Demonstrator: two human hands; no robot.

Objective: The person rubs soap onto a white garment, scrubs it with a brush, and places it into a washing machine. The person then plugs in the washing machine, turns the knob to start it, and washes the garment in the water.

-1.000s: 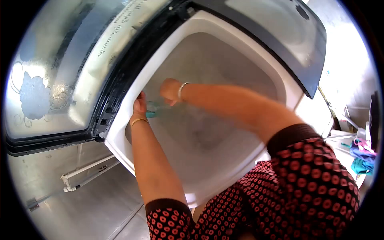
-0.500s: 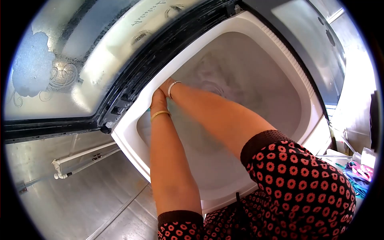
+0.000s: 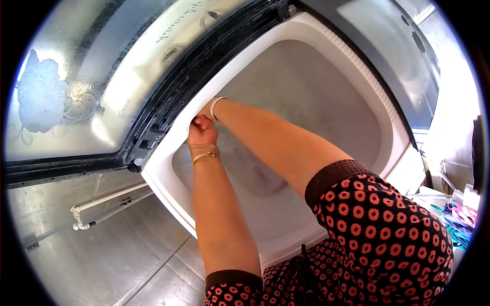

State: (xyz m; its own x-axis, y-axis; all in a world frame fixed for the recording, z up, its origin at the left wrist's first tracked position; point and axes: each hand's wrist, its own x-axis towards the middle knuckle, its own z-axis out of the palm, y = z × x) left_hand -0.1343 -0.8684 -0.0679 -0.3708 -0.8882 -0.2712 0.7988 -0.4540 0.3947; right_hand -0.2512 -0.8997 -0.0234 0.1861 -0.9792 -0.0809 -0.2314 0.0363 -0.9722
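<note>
Both my arms reach into the white washing machine tub, which holds cloudy greyish water. At the tub's left wall, just under the rim, my left hand is turned with its wrist up and its fingers curled closed. What they hold, if anything, is hidden. Right beside it, my right hand is tucked against the same wall. Its fingers are out of sight behind the rim and the left hand. A bangle circles each wrist.
The raised lid, with a frosted, patterned panel and black frame, stands along the tub's left side. A second dark lid lies to the right. White pipes run along the metal wall at lower left. Colourful cloths lie at far right.
My left hand has rolled over, so its curled fingers and inner wrist now show. The right hand has shifted slightly left. The swirl in the water has moved nearer to me.
</note>
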